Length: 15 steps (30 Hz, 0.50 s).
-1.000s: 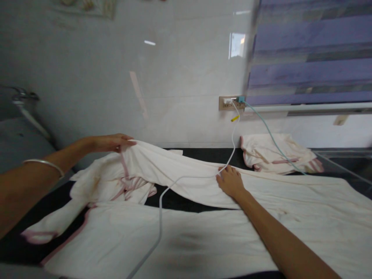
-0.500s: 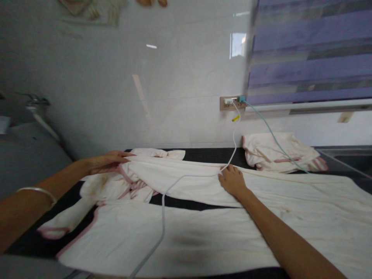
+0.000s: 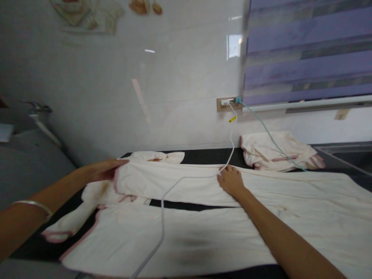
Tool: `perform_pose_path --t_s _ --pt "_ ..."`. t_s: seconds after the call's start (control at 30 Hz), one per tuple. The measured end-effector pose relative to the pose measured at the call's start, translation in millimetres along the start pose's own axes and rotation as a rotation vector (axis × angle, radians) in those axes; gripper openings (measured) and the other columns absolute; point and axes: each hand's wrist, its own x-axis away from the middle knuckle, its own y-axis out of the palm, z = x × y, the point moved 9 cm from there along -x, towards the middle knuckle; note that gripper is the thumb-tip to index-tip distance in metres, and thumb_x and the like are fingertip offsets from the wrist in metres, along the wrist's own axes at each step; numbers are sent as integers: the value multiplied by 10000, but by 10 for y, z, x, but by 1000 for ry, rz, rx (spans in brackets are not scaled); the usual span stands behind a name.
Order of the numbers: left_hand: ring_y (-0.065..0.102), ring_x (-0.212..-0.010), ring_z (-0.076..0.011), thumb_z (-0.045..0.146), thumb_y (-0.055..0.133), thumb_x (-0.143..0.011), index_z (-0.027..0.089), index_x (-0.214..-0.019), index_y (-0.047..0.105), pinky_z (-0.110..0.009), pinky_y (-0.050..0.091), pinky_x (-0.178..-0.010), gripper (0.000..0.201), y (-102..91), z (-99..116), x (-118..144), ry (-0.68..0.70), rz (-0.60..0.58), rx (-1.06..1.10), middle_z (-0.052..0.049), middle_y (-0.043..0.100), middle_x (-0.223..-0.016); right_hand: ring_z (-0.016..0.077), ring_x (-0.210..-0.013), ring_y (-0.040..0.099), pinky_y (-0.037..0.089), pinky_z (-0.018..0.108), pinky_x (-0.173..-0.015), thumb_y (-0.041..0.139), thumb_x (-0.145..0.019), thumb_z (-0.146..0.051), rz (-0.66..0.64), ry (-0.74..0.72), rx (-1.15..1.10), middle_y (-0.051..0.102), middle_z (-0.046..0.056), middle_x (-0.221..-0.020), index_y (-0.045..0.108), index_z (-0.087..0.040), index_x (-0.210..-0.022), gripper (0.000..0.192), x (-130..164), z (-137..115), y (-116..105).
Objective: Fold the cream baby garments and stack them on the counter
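Closest to the camera, a big cream cloth (image 3: 186,236) with a thin pink edge lies spread out flat on a dark table (image 3: 203,155), and it fills most of the near side. A white cord (image 3: 162,217) runs across it from the bottom of the view. A little further in, one long part of the cloth is folded over, so a dark strip of table shows between that fold and the flat part. The right hand (image 3: 231,180) rests on top of this fold near the middle, fingers spread out flat and pressing down, not pinching anything. The left hand (image 3: 101,170) is at the left end of the fold, and its fingers are closed on the pink edge there. It looks like the folding has only begun: one long fold is laid over, but the left end is bunched up and one pink corner sticks out near the table's front edge, so there seems to be a lot left to smooth and fold. The cloth looks soft and thin, with a few brown marks. Further back on the right sits a small cloth pile (image 3: 279,151) in the same colors. Behind that, the white cord and a green cord (image 3: 267,131) go up to a wall socket (image 3: 228,104) beside a purple blind (image 3: 308,50).
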Motion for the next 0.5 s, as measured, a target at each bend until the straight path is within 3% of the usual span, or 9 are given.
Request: perform_pose_path --t_s 0.07,0.13,0.2,0.37,0.5 --pt "637 -976 -232 528 833 -722 160 -999 683 -343 533 -847 485 84 51 60 16 -6 185 -50 754 -885 295 -1302 474 341 416 -1081 432 -1033 -438 -3 -1 -2 555 151 -1400 588 -217 -1385 445 1 -1 6" --pt "621 -968 -226 552 750 -813 173 -990 644 -341 525 -844 431 151 144 109 93 21 151 -32 727 -855 294 -1301 473 340 417 -1083 433 -1031 -437 -3 -3 -3 555 151 -1395 588 -216 -1386 446 1 -4 11" --pt "601 -938 -212 566 641 -894 181 -990 584 -321 510 -813 401 177 229 126 164 88 -19 -22 689 -853 293 -1297 475 340 416 -1084 433 -1031 -435 2 -1 -6 557 152 -1391 591 -210 -1383 447 1 -2 10" --pt "465 -807 -139 455 450 -1006 216 -922 432 -219 381 -728 254 4 477 67 332 412 -533 50 492 -762 305 -1337 459 311 441 -1126 437 -1021 -434 -2 15 -35 549 162 -1428 590 -202 -1395 466 1 5 28" --pt "487 -749 -153 435 423 -1007 228 -902 409 -225 345 -740 233 1 436 -43 339 455 -835 53 489 -701 396 -1473 319 209 560 -1180 466 -993 -512 -30 99 -21 427 189 -1578 471 -217 -1535 617 9 62 76"
